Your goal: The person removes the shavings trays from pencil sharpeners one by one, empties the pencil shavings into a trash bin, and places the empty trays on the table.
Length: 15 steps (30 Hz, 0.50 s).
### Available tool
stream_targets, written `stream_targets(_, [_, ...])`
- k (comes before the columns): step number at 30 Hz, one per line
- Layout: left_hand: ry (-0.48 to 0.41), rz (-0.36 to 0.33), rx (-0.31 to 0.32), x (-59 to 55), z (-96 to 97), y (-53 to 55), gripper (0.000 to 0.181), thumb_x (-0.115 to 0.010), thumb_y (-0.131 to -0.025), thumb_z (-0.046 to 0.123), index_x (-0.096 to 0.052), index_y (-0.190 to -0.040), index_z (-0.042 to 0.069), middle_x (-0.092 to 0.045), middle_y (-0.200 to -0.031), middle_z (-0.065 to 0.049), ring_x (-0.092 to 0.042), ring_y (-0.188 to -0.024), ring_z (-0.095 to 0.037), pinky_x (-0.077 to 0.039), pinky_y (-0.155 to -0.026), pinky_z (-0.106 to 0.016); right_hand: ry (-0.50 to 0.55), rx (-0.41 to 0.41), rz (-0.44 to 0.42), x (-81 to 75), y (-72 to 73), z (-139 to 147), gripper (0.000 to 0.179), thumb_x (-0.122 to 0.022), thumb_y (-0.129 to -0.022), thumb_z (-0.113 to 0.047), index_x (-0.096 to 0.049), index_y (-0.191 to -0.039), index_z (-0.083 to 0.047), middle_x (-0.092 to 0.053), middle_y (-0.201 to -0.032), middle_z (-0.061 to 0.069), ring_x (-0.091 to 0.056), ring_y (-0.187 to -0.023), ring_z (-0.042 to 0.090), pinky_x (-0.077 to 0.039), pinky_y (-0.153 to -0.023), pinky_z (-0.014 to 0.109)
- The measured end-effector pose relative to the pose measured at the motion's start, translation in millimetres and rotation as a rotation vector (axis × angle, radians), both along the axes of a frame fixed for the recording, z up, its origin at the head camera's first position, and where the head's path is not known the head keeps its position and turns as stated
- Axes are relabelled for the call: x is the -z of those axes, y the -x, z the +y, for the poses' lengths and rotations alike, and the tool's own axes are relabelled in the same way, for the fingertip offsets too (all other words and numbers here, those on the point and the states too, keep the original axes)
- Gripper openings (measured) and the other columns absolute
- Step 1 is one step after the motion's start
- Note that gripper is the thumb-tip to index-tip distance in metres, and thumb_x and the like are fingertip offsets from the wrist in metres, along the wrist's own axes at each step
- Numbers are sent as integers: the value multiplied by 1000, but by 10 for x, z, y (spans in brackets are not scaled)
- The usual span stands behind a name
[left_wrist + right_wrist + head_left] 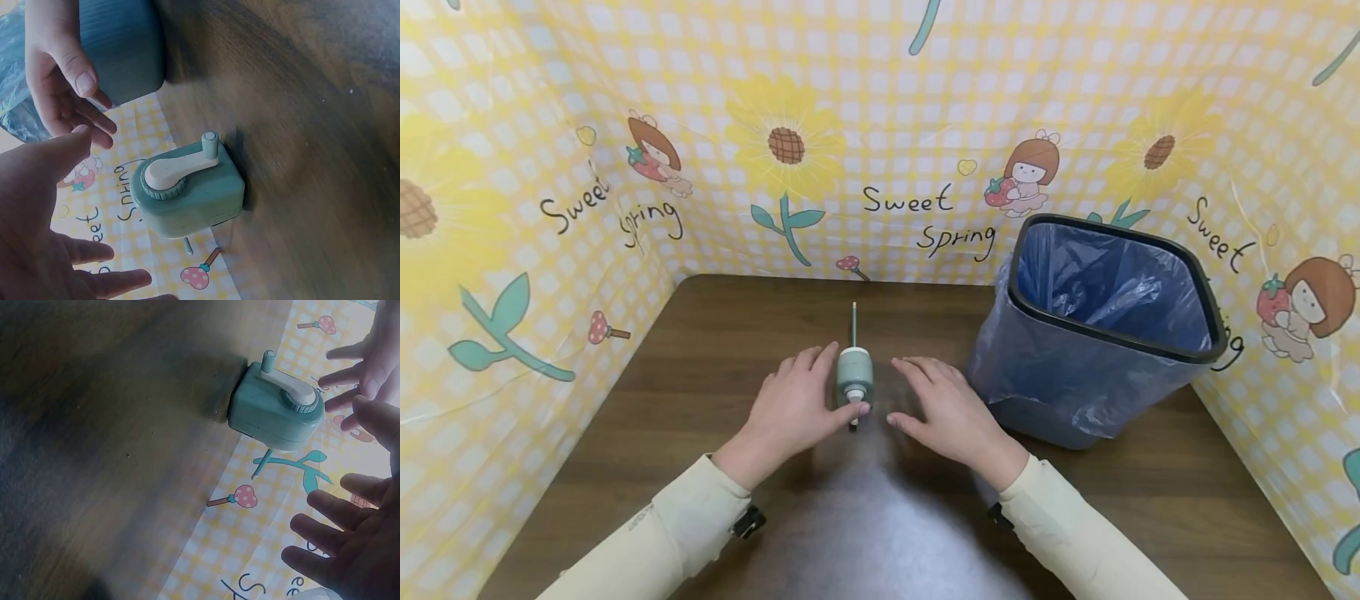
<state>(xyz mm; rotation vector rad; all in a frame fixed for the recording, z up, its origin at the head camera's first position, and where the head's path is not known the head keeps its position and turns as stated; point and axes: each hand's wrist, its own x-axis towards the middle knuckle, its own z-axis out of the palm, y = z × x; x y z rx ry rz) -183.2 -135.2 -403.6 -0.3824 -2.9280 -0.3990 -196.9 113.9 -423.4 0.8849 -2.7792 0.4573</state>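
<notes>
A green hand-crank pencil sharpener (854,367) stands on the table, its white crank arm (187,167) and green knob (210,147) facing me. From its far side sticks out a green pencil (853,325), also visible in the right wrist view. My left hand (797,400) hovers at the sharpener's left with fingers extended; in the head view its thumb overlaps the crank, but the left wrist view shows a gap. On the other side, my right hand (951,412) is held apart from the sharpener, fingers spread and holding nothing.
A bin (1052,421) lined with a bluish plastic bag (1075,375) stands at the right, close beside my right hand. The brown wooden table (647,392) ends at a yellow checked cloth (880,142) hanging behind and along both sides.
</notes>
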Motion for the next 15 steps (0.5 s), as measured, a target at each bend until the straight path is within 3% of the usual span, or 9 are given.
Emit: stream_targets(15, [-22,-54,-66,15,100,39,97,-70,-82,71,-46,-146,3,-55,-137,-20,-59,-112,-37,-57,-81,-50,15,39,-36,10,-21,-40,70,-72,-93,-52,-51,-149,-16,-59,-141,6,-55,-132,26,-42,-112,50])
